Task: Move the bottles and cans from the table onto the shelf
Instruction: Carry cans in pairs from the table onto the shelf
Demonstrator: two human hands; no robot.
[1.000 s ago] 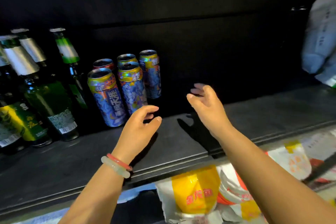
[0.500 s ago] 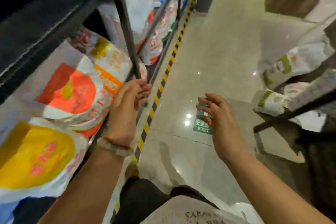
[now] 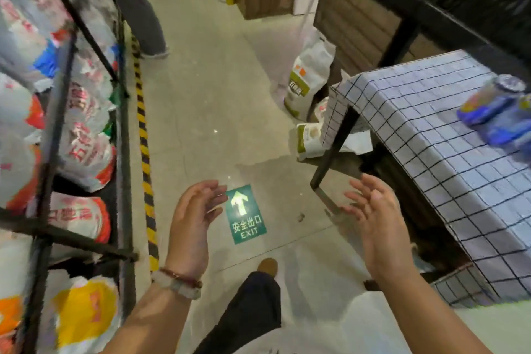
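Pale polished floor (image 3: 201, 112) now fills most of what the person faces, where a second ago it was the dark shelf with its rows of cans and green bottles; that shelf has swung out of sight, and only the black rack (image 3: 122, 135) of printed sacks below it runs down the left side, edged by a yellow-and-black floor stripe (image 3: 143, 135). On the right the table (image 3: 431, 135), draped in a blue checked cloth, has come into view, which tells me the person has turned away from the shelf and is heading back for another load. Blue cans (image 3: 500, 112) lie blurred at its far right edge; how many I cannot tell, and no bottles show there. Between rack and table a green exit sign (image 3: 245, 214) is stuck to the floor, with one shoe (image 3: 267, 266) stepping toward it. Another person's trouser legs (image 3: 135, 6) stand further up the aisle. Both hands are raised and empty: the left hand (image 3: 192, 227), bracelets at its wrist, has loosely bent fingers holding nothing, and the right hand (image 3: 376, 227) is spread palm inward, near the table's corner but well apart from the cans. To my eye the fetching step has begun, with cans yet to move.
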